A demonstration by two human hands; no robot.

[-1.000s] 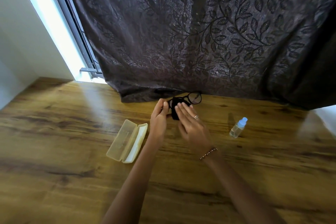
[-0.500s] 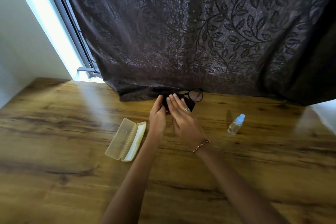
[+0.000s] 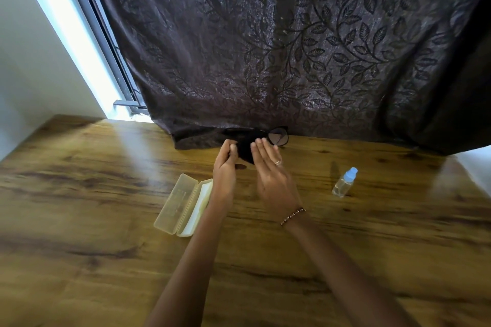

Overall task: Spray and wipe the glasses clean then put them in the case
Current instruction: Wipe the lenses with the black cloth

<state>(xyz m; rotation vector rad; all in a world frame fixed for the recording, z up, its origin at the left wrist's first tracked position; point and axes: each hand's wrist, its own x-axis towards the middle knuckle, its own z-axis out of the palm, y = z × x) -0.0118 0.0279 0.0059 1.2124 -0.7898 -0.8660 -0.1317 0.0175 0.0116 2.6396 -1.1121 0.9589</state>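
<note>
Black-framed glasses [image 3: 279,137] are held up just above the table's far edge, in front of the curtain. A black cloth [image 3: 245,152] covers the left lens, and only the right lens shows. My left hand [image 3: 224,170] pinches the glasses at the cloth-covered left end. My right hand [image 3: 271,175] lays its straight fingers against the cloth; its thumb is hidden. The pale yellow case [image 3: 183,204] lies open on the table, just left of my left wrist. A small clear spray bottle [image 3: 344,183] with a blue cap stands to the right, apart from both hands.
A dark curtain [image 3: 292,48] with a leaf pattern hangs down onto the far edge of the wooden table [image 3: 106,247]. A bright window strip [image 3: 79,42] and a white wall lie at the far left. The table's right edge is near the bottle.
Both hands have stayed at the glasses. My right hand's fingers have slid a little over the cloth. The case and the bottle have not moved.
</note>
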